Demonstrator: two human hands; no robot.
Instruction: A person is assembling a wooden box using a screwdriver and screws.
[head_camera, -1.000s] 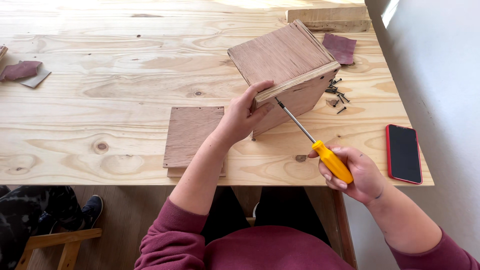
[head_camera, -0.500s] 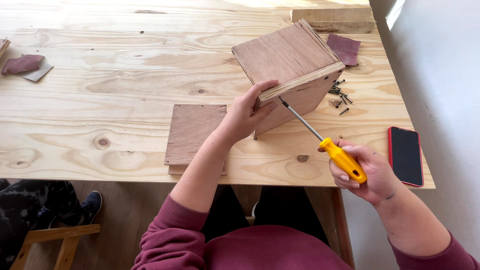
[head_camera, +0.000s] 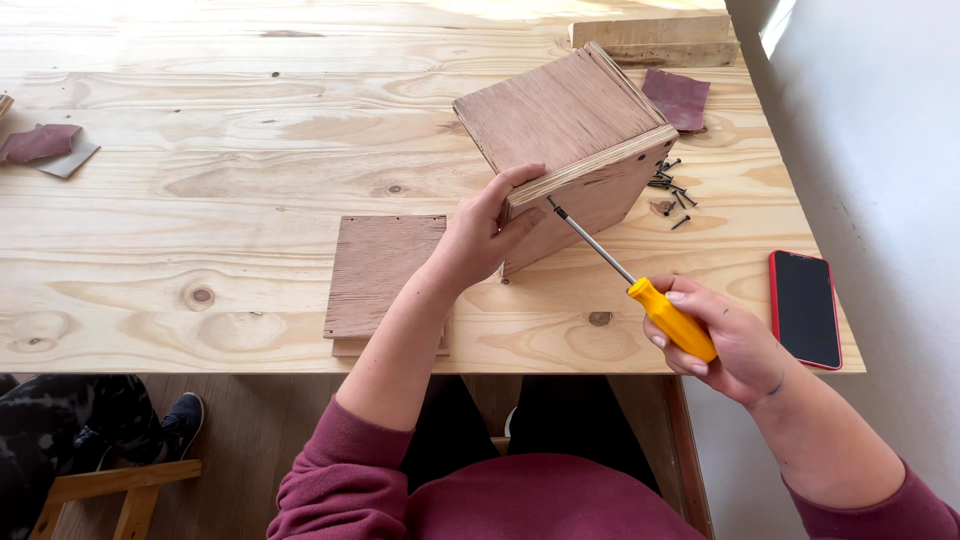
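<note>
While sandpaper scraps (head_camera: 45, 147) are lying at the table's (head_camera: 200, 120) left edge and a flat plywood panel (head_camera: 385, 270) is sitting at the near edge, the left hand (head_camera: 485, 235) is clamping the wooden box (head_camera: 570, 140), bracing it. Right hand (head_camera: 725, 340) is gripping a yellow screwdriver (head_camera: 640, 290), tip against the box's edge. Loose screws (head_camera: 672, 185) and a red phone (head_camera: 805, 308) are lying near the right edge.

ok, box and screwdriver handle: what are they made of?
Box: looks like unfinished plywood, with reddish grain on its faces and pale layered edges. Screwdriver: glossy yellow handle, probably plastic, on a bare metal shaft. Right hand grips it; left hand steadies the box.
</note>
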